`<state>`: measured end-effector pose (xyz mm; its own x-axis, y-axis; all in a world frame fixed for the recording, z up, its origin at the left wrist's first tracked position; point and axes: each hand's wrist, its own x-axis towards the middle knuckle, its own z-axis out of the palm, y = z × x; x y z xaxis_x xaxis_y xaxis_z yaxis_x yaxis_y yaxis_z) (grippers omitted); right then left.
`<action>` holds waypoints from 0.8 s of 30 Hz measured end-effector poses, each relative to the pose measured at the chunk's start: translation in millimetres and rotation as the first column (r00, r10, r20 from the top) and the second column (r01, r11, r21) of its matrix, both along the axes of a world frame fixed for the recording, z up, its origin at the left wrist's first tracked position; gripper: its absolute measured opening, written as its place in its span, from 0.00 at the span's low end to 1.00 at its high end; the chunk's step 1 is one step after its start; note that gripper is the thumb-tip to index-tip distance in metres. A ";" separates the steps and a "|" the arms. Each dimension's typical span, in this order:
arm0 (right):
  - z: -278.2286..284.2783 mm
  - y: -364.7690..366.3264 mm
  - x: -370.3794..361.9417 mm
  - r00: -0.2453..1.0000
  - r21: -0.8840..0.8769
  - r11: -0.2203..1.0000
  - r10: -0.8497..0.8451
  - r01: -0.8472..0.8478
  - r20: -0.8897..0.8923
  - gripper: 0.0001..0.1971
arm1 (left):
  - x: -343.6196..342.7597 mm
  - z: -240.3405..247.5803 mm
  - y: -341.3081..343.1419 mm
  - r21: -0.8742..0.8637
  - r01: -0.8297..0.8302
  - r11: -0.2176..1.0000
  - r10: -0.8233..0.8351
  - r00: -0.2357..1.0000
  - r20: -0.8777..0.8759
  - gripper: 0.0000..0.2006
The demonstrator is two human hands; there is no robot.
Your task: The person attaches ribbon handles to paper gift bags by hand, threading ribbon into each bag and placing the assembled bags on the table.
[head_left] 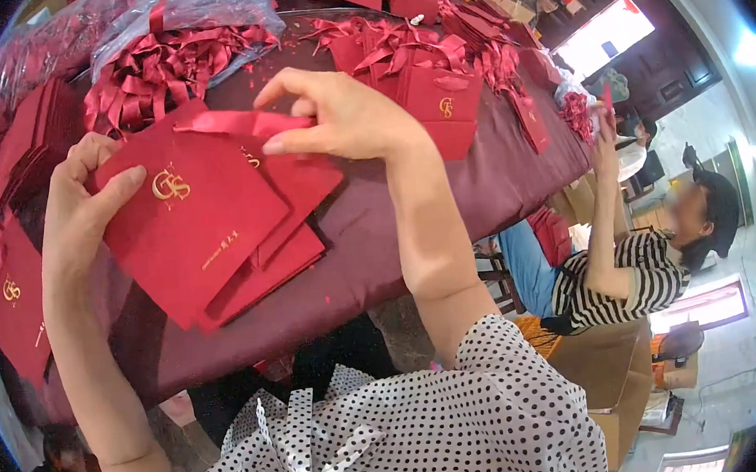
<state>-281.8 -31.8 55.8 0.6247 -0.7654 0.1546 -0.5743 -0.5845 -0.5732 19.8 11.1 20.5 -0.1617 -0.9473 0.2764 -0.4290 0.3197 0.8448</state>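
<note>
My left hand (84, 205) grips the upper left edge of a red paper gift bag (214, 229), its thumb flat on the front beside a gold monogram. At the bag's top, my right hand (339, 117) pinches a shiny red ribbon (235, 123) between thumb and fingers. The ribbon stretches across the bag's upper edge. Behind the held bag, partly covered, is another red bag (305, 184) with a similar gold mark. More flat red bags (286, 272) lie under it on the dark red tablecloth (360, 238).
A heap of loose red ribbons (166, 70) spills from clear plastic at the back left. Stacked bags (37, 141) stand at the left. Ribboned bags (442, 102) sit beyond my right hand. At the right, a person in a striped shirt (623, 276) raises a hand; a cardboard box (604, 360) stands nearby.
</note>
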 end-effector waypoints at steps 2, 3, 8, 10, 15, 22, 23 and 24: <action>6.0 2.7 -8.2 0.969 0.253 0.962 0.035 -0.098 0.243 0.20 | -2.3 3.4 3.3 0.162 -0.055 0.985 0.084 0.980 -0.180 0.09; 12.9 7.3 -11.6 0.926 0.359 0.920 0.011 -0.157 0.377 0.19 | -7.9 4.3 5.4 0.131 -0.071 0.989 0.102 0.962 -0.255 0.07; 8.7 -7.8 -40.5 0.369 0.096 0.821 0.145 -0.562 0.918 0.09 | -11.8 8.5 5.6 0.127 -0.075 0.989 0.113 0.939 -0.325 0.10; 8.6 -10.9 -42.6 0.244 0.032 0.764 0.166 -0.644 0.955 0.11 | -13.9 3.6 3.4 0.133 -0.059 0.989 0.100 0.939 -0.330 0.11; 6.1 -9.0 -26.9 0.170 0.052 0.887 0.030 -0.458 0.985 0.12 | -10.1 1.2 3.6 0.041 -0.073 0.996 0.081 0.965 -0.251 0.10; 15.6 13.0 19.1 0.741 -0.299 0.948 0.120 0.113 0.660 0.06 | -20.9 -5.4 -2.0 -0.212 -0.107 0.971 0.072 0.983 -0.167 0.10; 19.5 22.1 33.8 0.779 -0.269 0.962 0.142 0.036 0.610 0.05 | -18.5 -7.3 -1.6 -0.124 -0.072 0.990 0.051 0.985 -0.166 0.10; 22.1 25.8 49.6 0.824 -0.443 0.896 0.260 -0.012 0.504 0.04 | -21.2 -8.9 -1.3 -0.197 -0.063 0.978 0.041 0.993 -0.115 0.10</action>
